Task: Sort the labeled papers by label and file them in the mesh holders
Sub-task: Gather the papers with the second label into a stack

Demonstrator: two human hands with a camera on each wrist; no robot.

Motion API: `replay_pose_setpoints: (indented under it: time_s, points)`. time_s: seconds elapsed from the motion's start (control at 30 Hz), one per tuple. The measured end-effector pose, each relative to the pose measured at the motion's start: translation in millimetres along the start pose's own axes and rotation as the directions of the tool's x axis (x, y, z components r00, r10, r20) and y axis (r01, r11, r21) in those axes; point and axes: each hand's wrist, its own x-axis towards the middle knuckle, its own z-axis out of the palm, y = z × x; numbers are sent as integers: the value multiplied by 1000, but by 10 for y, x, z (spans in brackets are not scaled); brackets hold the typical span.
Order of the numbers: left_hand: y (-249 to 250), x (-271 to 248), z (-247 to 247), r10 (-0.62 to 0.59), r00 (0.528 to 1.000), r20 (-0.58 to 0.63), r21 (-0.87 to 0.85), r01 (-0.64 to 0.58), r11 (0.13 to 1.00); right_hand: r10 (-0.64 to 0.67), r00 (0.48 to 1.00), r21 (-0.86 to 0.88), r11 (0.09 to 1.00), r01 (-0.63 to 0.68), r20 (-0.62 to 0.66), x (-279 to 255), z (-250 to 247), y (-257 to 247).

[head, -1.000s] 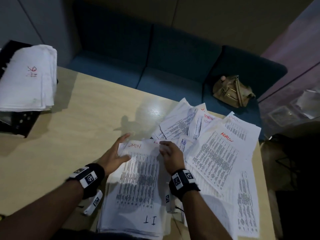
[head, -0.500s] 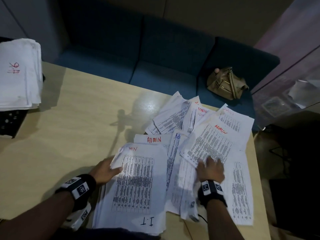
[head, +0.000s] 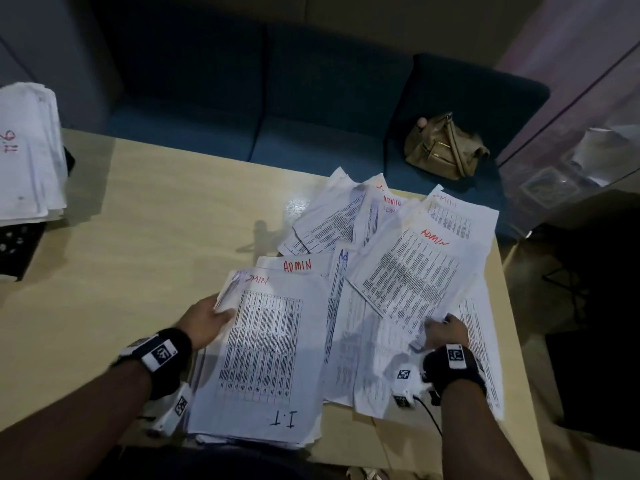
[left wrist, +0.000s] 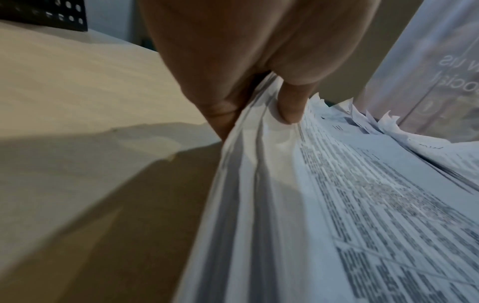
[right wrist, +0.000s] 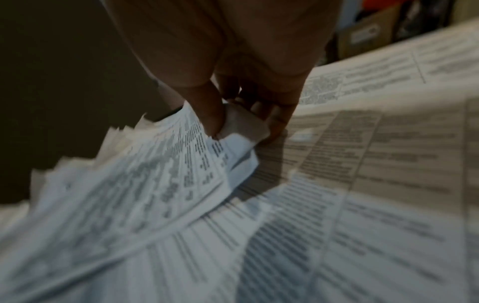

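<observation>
A thick stack of printed papers (head: pixel 266 358), with red "ADMIN" at its far edge and "I.T" at its near edge, lies near the table's front. My left hand (head: pixel 207 317) grips its left edge, thumb on top, fingers under (left wrist: pixel 287 106). To the right, loose ADMIN sheets (head: pixel 412 271) lie fanned out. My right hand (head: pixel 445 329) pinches the near corner of one such sheet (right wrist: pixel 241 125) between thumb and fingers. A black mesh holder (head: pixel 17 247) at far left carries a white pile (head: pixel 27 150) with red writing.
The tan wooden table (head: pixel 156 220) is bare between the holder and the papers. A blue sofa (head: pixel 277 109) runs behind it, with a tan handbag (head: pixel 443 147) on the seat. The table's right edge (head: pixel 509 306) lies close to the loose sheets.
My right hand moved from the stack's top edge across to the right and took the corner of a loose ADMIN sheet. My left hand slid to the stack's left edge and grips it.
</observation>
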Motion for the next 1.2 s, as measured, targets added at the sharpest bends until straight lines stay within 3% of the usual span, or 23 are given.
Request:
replay_pose_setpoints:
  time_s: [0.27,0.37,0.47,0.57,0.7,0.87,1.0,1.1,1.2]
  points:
    - [-50,-3,10,-73,996,-52,-105,67,992,52,995,224,974,-32,-84,-62,-63,-12]
    - [-12,-35,29,-79,996,-48,-94,74,993,71,995,200,978,-56,-66,-72,-40,-176]
    - [-12,-67,31,-72,996,-58,-57,69,996,-44,995,145,988,57,-89,-57,-1,-259]
    - [-13,-93,19,-103,988,-115,-105,91,990,-158,968,157,969,189,-193,-52,-13,-258]
    - [-31,-125,-25,-148,966,-211,-187,109,976,-187,956,239,941,241,-228,-115,-209,-234]
    - [-130,-125,-101,-189,957,-219,-213,142,967,-53,983,307,946,106,-177,-159,-164,-146]
    - [-131,-138,-138,-192,957,-216,-258,133,957,-49,985,320,942,101,-167,-265,-48,-264]
    - [-90,-121,-167,-182,959,-219,-290,114,950,-216,971,320,918,236,-98,-401,37,-418]
    - [5,-97,-175,-178,955,-236,-339,91,936,-450,893,226,870,438,0,-674,225,-531]
